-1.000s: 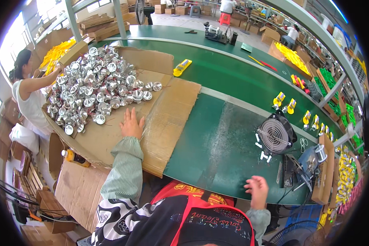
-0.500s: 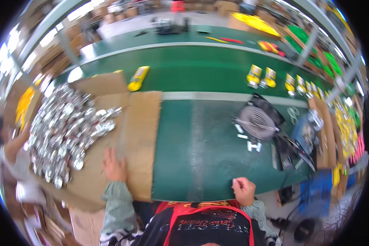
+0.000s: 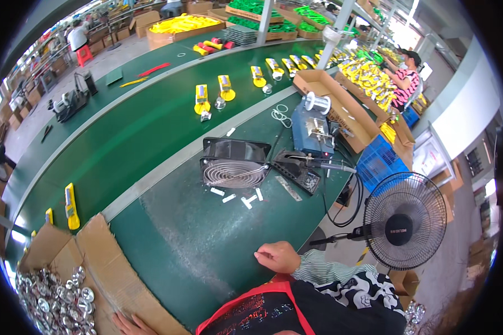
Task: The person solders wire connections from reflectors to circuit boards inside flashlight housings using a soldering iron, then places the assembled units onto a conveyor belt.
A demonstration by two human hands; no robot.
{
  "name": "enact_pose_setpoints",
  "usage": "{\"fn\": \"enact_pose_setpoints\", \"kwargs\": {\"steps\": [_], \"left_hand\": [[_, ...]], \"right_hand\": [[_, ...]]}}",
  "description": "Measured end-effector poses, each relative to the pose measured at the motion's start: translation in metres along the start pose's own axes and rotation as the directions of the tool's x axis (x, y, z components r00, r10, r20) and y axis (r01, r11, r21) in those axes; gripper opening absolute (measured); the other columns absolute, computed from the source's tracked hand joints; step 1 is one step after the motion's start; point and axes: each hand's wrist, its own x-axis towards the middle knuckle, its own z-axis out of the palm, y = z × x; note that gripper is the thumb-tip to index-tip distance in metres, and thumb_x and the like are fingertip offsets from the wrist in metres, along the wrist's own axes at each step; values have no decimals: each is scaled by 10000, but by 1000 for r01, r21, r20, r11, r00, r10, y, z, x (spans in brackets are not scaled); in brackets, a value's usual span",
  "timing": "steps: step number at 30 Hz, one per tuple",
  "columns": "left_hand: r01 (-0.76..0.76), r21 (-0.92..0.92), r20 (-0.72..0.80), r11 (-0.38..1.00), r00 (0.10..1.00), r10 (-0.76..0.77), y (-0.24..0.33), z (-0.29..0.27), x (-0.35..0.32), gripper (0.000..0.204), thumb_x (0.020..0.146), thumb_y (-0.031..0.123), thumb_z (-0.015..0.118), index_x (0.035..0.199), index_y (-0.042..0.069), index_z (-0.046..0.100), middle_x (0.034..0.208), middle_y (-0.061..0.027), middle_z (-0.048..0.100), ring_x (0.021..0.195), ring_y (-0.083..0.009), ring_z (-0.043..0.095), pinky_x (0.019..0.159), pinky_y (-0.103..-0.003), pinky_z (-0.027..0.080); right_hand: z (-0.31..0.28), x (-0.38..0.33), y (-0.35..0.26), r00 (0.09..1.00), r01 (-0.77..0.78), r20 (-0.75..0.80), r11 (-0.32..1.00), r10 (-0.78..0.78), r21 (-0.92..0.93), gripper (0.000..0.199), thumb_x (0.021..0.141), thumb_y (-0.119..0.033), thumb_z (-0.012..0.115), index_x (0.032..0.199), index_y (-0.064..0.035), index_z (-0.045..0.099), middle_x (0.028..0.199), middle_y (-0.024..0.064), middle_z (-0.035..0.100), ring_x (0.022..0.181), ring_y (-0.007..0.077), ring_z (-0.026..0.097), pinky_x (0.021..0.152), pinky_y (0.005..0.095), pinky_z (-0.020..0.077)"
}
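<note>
My left hand [image 3: 132, 325] is at the lower edge, partly cut off. Its fingers stretch out over the cardboard sheet [image 3: 114, 265], with nothing in them. Beside it lies a heap of shiny silver round metal parts [image 3: 61, 301]. My right hand [image 3: 279, 258] rests on the green worktable [image 3: 201, 245] near its front edge. Its fingers are curled closed, and no object shows in them. Beyond that hand are several small white pieces [image 3: 247, 202] and a black box fan with a wire spiral guard [image 3: 236, 173].
A soldering iron [image 3: 330, 166] sits by a blue machine with a wire spool [image 3: 313, 131]. A standing fan [image 3: 399, 229] is at the right, beside a blue crate [image 3: 380, 167]. Yellow tools [image 3: 224, 88] line the green belt [image 3: 134, 145]. A co-worker [image 3: 406, 81] sits far right.
The view has swung to the right, bringing the standing fan and co-worker into sight. The left hand now shows at the lower edge. The right hand stays closed on the table.
</note>
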Motion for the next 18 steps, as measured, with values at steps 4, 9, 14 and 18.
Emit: {"fn": "enact_pose_setpoints", "kwargs": {"steps": [4, 9, 14, 18], "left_hand": [[-13, -21, 117, 1000, 993, 15, -3, -6, -4, 325, 906, 291, 503, 1045, 17, 609, 1079, -171, 606, 995, -333, 573, 890, -480, 432], [-25, -110, 114, 994, 993, 38, -18, 15, -20, 389, 934, 317, 464, 1159, 12, 554, 1185, -184, 560, 1100, -375, 518, 965, -522, 369], [-3, -151, 152, 988, 988, 26, -22, 42, -21, 436, 948, 339, 440, 1238, 22, 516, 1265, -187, 516, 1174, -395, 475, 1012, -542, 329], [182, -102, 374, 978, 918, -132, -6, 20, -5, 452, 940, 365, 437, 1278, 70, 493, 1332, -169, 452, 1220, -376, 431, 1022, -521, 325]], "right_hand": [[-1, 7, 2, 998, -37, 49, 999, 38, -7, 170, 833, -209, 619, 744, -68, 587, 588, 85, 575, 500, 264, 570, 465, 362, 430], [-4, 10, 5, 986, -81, 150, 995, 71, 63, 180, 847, -219, 605, 750, -69, 578, 565, 88, 548, 496, 263, 555, 470, 362, 422], [-4, 14, 4, 982, -59, 183, 998, 52, 34, 152, 850, -204, 625, 796, -63, 609, 575, 70, 566, 488, 206, 569, 455, 312, 424], [-8, 19, -4, 957, -182, 236, 982, 166, 44, 181, 860, -239, 584, 797, -69, 586, 599, 92, 562, 523, 260, 561, 486, 351, 425]]}}
